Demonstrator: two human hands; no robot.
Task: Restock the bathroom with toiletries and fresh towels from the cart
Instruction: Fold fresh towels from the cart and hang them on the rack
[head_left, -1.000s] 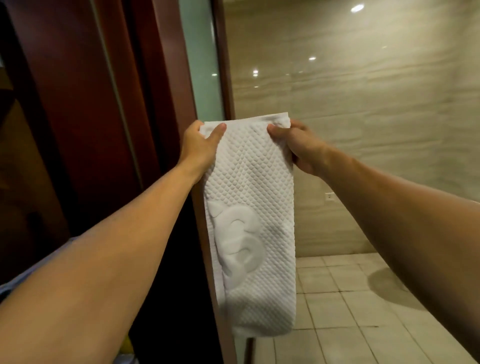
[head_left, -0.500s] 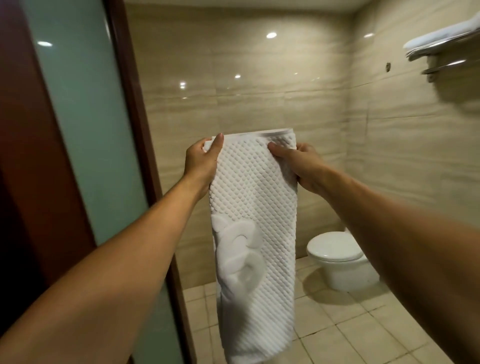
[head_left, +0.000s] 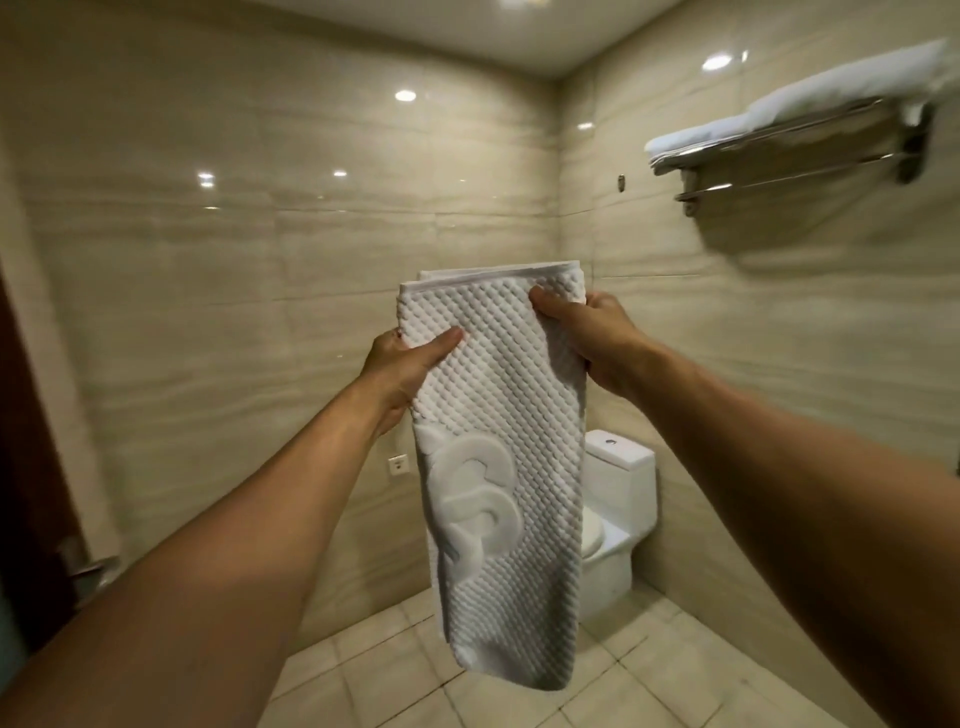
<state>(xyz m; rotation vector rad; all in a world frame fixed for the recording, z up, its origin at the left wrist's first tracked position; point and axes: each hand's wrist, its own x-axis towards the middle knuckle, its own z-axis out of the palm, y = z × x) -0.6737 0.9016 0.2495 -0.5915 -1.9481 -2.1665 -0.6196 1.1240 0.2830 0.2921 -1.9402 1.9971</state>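
Left hand (head_left: 402, 364): nearest of the two grips; thumb laid across the front of the towel below its top left corner, fingers hidden behind the cloth; pinching the towel.
Right hand (head_left: 587, 332): slightly higher; thumb pressed on the front near the top right corner, fingers out of sight behind; also pinching the towel.
Towel (head_left: 498, 467): white, waffle-textured, with a raised emblem on the lower half; folded into a long narrow panel, held up in mid-air between both hands, hanging straight down, lower end free above the floor.
Step in hand: judged as carrying the fresh towel in for placing; best done with both corners level so the fold stays square; worth bringing the lower left grip up to match the right.
Floor (head_left: 649, 691): pale tiles; better to hold the hanging end well above them.
Toilet (head_left: 618, 483): white, lid down, behind the towel against the far wall; partly hidden.
Wall rack (head_left: 779, 140): chrome shelf with a rail beneath, high on the right wall, well apart from the towel; white towel on rack (head_left: 831, 88) already lying on top; likely destination, though not certain; the free rail underneath looks suited to draping; raise, lay the fold over, release last.
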